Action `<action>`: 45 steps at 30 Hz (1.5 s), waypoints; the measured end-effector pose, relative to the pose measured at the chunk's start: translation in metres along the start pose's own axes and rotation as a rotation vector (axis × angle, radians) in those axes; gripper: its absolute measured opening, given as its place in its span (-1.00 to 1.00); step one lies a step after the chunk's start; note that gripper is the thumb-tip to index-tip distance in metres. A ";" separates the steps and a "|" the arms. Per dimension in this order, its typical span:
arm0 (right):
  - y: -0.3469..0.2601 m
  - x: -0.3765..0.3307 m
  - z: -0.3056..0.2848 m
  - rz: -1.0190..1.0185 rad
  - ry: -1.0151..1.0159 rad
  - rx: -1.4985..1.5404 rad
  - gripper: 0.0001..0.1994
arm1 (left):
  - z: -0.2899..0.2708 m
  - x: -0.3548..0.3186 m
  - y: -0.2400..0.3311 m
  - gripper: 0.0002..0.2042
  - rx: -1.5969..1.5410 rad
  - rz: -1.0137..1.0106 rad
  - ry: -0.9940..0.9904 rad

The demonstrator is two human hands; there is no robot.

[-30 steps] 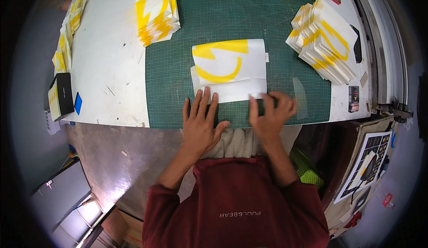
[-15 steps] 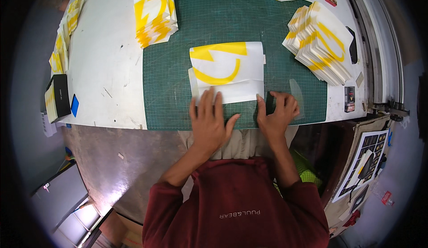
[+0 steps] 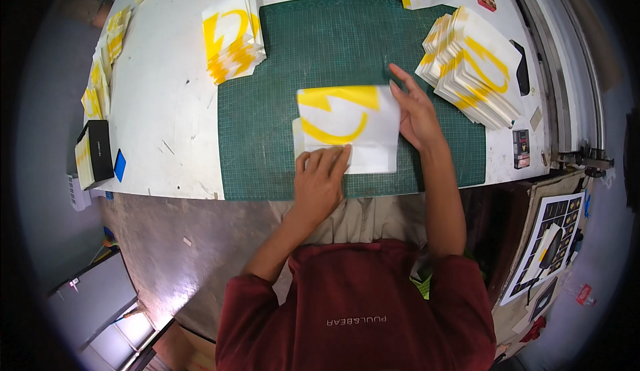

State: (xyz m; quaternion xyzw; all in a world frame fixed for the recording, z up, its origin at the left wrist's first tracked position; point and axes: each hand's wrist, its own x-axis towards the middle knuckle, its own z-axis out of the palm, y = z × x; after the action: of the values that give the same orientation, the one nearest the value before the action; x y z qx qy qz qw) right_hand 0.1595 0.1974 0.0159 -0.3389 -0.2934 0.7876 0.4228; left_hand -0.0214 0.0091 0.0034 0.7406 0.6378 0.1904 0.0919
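In front of me a folded white sheet (image 3: pixel 373 128) with a yellow print lies on the green cutting mat (image 3: pixel 313 44). A narrow strip of it sticks out at the left side, and a crease runs across its lower part. My left hand (image 3: pixel 321 179) presses its bent fingertips onto the lower left of the sheet, fingers not gripping. Beside the sheet's right edge is my right hand (image 3: pixel 419 114). Its fingers point up and stand apart, with the thumb near the upper right corner; whether the thumb touches the paper I cannot tell.
A stack of folded yellow-and-white sheets (image 3: pixel 477 71) stands at the right, another stack (image 3: pixel 233 38) at the far left of the mat. More sheets (image 3: pixel 103 71) line the table's left edge, near a black box (image 3: pixel 100 150). Small boxes (image 3: pixel 521 150) and a metal rail (image 3: pixel 567 104) lie right.
My right hand has moved up from the sheet's lower right corner to its upper right edge. My left hand has shifted slightly right, its fingers now bent on the sheet.
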 end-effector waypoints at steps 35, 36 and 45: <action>0.010 -0.022 -0.006 -0.561 -0.045 -1.729 -0.32 | -0.055 0.073 -0.069 0.48 0.118 -0.016 -0.377; 0.008 -0.026 -0.004 -0.543 -0.025 -1.694 -0.32 | -0.054 0.075 -0.070 0.48 0.121 -0.017 -0.369; 0.003 -0.059 0.010 -0.547 -0.436 -1.639 -0.36 | -0.045 0.045 -0.047 -0.02 -0.034 0.096 -0.165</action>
State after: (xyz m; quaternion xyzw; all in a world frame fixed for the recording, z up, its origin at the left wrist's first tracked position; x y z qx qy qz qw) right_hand 0.1746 0.1433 0.0359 -0.2955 -0.9091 0.2491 0.1555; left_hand -0.0767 0.0567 0.0340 0.7819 0.5885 0.1436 0.1473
